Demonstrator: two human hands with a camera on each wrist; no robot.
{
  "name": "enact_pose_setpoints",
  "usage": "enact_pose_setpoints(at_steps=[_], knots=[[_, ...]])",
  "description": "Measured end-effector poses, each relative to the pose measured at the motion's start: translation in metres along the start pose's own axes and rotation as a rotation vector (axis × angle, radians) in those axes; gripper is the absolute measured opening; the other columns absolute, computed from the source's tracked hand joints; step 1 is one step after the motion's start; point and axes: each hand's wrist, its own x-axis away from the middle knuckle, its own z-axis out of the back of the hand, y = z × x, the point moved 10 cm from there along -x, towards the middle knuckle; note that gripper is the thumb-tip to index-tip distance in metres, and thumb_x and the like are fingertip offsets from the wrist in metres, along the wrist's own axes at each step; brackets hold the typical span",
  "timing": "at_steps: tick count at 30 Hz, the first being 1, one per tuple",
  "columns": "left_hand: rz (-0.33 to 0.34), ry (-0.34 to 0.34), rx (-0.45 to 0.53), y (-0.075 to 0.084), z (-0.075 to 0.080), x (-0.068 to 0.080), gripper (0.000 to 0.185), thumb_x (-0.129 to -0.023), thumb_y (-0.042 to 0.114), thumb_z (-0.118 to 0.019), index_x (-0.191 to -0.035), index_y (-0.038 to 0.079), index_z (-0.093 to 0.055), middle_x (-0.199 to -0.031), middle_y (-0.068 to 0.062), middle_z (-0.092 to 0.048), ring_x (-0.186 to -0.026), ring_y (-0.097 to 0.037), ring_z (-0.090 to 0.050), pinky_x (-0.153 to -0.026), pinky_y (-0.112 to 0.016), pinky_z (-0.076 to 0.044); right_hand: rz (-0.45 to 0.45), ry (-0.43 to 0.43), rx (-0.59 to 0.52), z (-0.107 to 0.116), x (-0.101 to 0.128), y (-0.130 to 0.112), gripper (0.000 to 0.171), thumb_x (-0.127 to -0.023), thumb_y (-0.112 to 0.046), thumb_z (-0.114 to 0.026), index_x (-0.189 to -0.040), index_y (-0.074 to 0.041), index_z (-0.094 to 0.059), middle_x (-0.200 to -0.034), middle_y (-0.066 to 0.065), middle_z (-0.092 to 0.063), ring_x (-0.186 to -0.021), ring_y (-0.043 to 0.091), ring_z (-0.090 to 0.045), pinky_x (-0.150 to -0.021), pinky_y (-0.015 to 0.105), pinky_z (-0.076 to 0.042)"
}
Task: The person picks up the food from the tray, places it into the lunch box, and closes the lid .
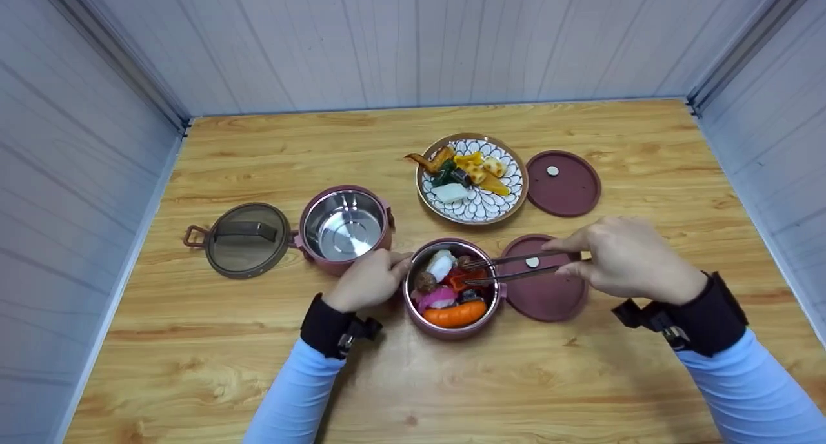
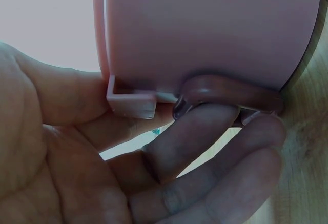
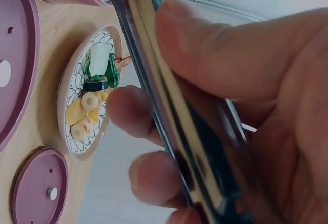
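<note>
Head view: right hand (image 1: 623, 257) pinches tongs (image 3: 174, 96), tips among food (image 1: 441, 295) in pot (image 1: 452, 333) just below frame centre; left hand (image 1: 371, 279) grips pot's handle (image 2: 230, 90); plate (image 1: 481, 210) higher in frame.

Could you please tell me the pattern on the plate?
The plate has dark petal outlines on white, clearest in the head view.

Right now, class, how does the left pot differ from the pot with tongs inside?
The left pot shows bare metal inside; the right pot holds food pieces. The left pot sits farther from the person than the right pot. Both are round, pinkish and metal-lined.
</note>
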Motion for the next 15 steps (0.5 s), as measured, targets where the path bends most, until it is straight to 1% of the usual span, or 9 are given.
enact_pose_setpoints(at_steps=[3,6,8,10,13,15], knots=[[0.002,-0.007,0.002,0.0,0.0,0.0,0.029,-0.103,0.024,-0.05,-0.08,0.014,-0.064,-0.062,0.005,-0.037,-0.058,-0.012,-0.042,-0.062,-0.033,-0.041,0.006,0.004,-0.01,0.0,0.0,-0.001,0.034,-0.082,-0.028,-0.082,-0.115,-0.024,-0.077,-0.089,-0.005,-0.074,-0.049,0.004,-0.038,-0.044,0.027,-0.03],[0.012,-0.014,0.011,-0.002,-0.001,-0.001,0.03,-0.104,0.025,-0.05,-0.078,0.015,-0.063,-0.062,0.006,-0.037,-0.056,-0.011,-0.042,-0.06,-0.033,-0.041,0.008,0.043,-0.016,0.006,0.001,0.001,0.034,-0.082,-0.028,-0.082,-0.115,-0.022,-0.077,-0.078,-0.007,-0.072,-0.047,0.002,-0.036,-0.043,0.026,-0.029],[0.018,-0.018,0.015,-0.003,-0.002,-0.001,0.031,-0.104,0.025,-0.049,-0.077,0.015,-0.062,-0.06,0.006,-0.036,-0.056,-0.011,-0.042,-0.059,-0.033,-0.041,0.004,0.079,-0.026,0.011,0.003,0.004,0.034,-0.082,-0.027,-0.082,-0.115,-0.021,-0.077,-0.065,-0.009,-0.065,-0.044,0.002,-0.033,-0.041,0.024,-0.027],[0.023,-0.016,0.019,-0.004,-0.002,-0.001,0.031,-0.104,0.026,-0.049,-0.079,0.014,-0.064,-0.059,0.007,-0.036,-0.056,-0.011,-0.042,-0.058,-0.033,-0.041,0.009,0.129,-0.025,0.018,0.004,0.008,0.035,-0.083,-0.027,-0.081,-0.116,-0.02,-0.076,-0.053,-0.013,-0.049,-0.042,0.001,-0.03,-0.04,0.023,-0.025],[0.022,-0.015,0.024,-0.004,-0.002,-0.001,0.029,-0.104,0.026,-0.05,-0.082,0.014,-0.066,-0.059,0.007,-0.036,-0.055,-0.011,-0.042,-0.058,-0.032,-0.04,0.011,0.213,-0.029,0.025,0.003,0.016,0.037,-0.083,-0.027,-0.081,-0.119,-0.02,-0.075,-0.052,-0.015,-0.039,-0.04,0.0,-0.028,-0.039,0.023,-0.023],[0.019,-0.019,0.031,-0.004,-0.002,-0.001,0.031,-0.104,0.025,-0.049,-0.08,0.014,-0.064,-0.059,0.007,-0.036,-0.055,-0.01,-0.042,-0.057,-0.032,-0.04,0.003,0.269,-0.036,0.029,0.002,0.023,0.038,-0.083,-0.027,-0.081,-0.12,-0.019,-0.074,-0.057,-0.016,-0.047,-0.041,-0.001,-0.031,-0.038,0.023,-0.024]])
